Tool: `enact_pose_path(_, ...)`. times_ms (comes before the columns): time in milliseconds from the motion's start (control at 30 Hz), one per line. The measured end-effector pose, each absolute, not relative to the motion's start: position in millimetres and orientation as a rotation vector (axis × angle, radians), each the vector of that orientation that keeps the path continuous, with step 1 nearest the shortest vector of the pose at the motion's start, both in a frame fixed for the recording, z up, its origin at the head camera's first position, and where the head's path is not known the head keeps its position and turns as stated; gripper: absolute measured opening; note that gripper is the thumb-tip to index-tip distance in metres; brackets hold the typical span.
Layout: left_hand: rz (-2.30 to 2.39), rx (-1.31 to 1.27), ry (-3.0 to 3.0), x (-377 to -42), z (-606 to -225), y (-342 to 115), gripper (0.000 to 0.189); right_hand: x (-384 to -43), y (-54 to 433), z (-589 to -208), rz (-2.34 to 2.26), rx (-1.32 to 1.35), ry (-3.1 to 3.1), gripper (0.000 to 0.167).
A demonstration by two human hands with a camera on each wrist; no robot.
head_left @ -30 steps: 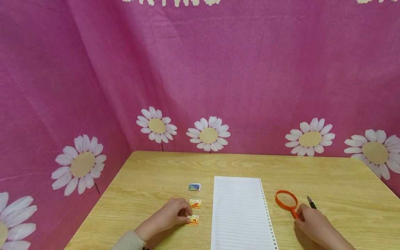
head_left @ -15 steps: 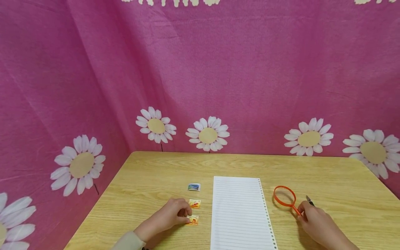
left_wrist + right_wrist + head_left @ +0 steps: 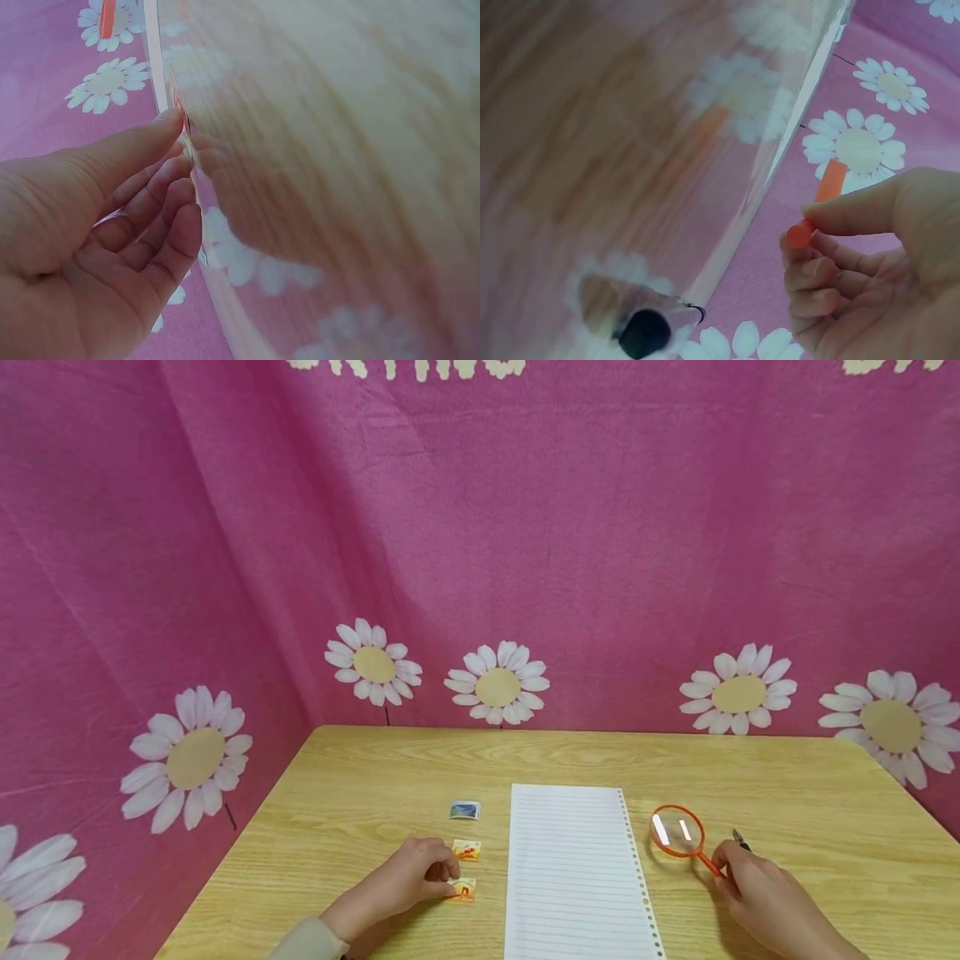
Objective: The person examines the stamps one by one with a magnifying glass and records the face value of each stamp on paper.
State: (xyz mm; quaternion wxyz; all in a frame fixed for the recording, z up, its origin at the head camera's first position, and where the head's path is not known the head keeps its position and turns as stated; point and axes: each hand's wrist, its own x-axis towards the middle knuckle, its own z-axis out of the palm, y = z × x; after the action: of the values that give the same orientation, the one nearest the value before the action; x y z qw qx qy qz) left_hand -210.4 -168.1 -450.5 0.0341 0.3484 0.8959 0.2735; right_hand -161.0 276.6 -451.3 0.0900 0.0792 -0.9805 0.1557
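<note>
Magnifying glass held by its handle

Right grip pinches it above the surface, right of the paper; slackening could drop it and jostle the pen. Left grip touches the nearest card, pinch unclear.

The left hand is bare. Behind its wrist is a sleeve, pale grey and a bit beige. It looks plain, with a round end. A tiny dark bit by it is too small to make out. The right hand is bare too, and so is the forearm that shows.
</note>
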Motion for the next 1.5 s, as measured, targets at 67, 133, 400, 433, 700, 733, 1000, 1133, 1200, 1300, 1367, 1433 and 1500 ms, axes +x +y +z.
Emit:
enact_pose_path(67, 0.839, 1.071, 2.756, -210.5, -450.6, -168.2, 0.010, -159.8, 275.9, -451.4, 0.450, 0.259, -2.885, 0.020)
enact_pose_path(133, 0.840, 1.074, 2.755, -210.5, -450.7, -168.4, 0.010, -158.1, 275.0, -452.1, 0.433, 0.288, -2.842, 0.021)
enact_pose_path(400, 0.841, 1.078, 2.753, -210.8, -451.2, -168.6, 0.010, -156.0, 270.4, -450.9, 0.413, 0.348, -2.816, 0.022)
enact_pose_path(433, 0.842, 1.072, 2.751, -210.8, -451.3, -168.4, 0.010, -156.0, 269.8, -450.5, 0.412, 0.352, -2.816, 0.022)
enact_pose_path(700, 0.834, 1.061, 2.750, -211.1, -452.6, -168.5, 0.010, -155.8, 263.4, -444.6, 0.382, 0.399, -2.860, 0.022)
enact_pose_path(733, 0.831, 1.064, 2.752, -211.1, -452.2, -168.4, 0.010, -155.5, 262.6, -444.0, 0.379, 0.404, -2.863, 0.022)
enact_pose_path(1000, 0.827, 1.069, 2.742, -211.6, -450.4, -168.6, 0.009, -157.3, 258.3, -444.8, 0.372, 0.569, -2.789, 0.024)
enact_pose_path(1133, 0.840, 1.054, 2.729, -212.2, -450.7, -168.3, 0.008, -160.0, 256.8, -446.1, 0.338, 0.681, -2.691, 0.029)
enact_pose_path(1200, 0.842, 1.058, 2.727, -212.4, -451.0, -168.2, 0.008, -161.2, 256.1, -446.5, 0.324, 0.733, -2.669, 0.031)
enact_pose_path(1300, 0.840, 1.064, 2.735, -212.0, -450.6, -168.0, 0.008, -162.4, 254.4, -446.0, 0.318, 0.775, -2.665, 0.032)
enact_pose_path(1367, 0.836, 1.074, 2.741, -211.7, -450.6, -168.3, 0.009, -162.8, 252.6, -446.5, 0.305, 0.788, -2.631, 0.034)
enact_pose_path(1433, 0.834, 1.070, 2.743, -211.1, -450.0, -168.3, 0.009, -163.4, 250.6, -447.6, 0.296, 0.794, -2.587, 0.035)
enact_pose_path(1500, 0.831, 1.069, 2.744, -210.6, -449.2, -168.4, 0.009, -164.2, 248.7, -449.2, 0.287, 0.810, -2.533, 0.036)
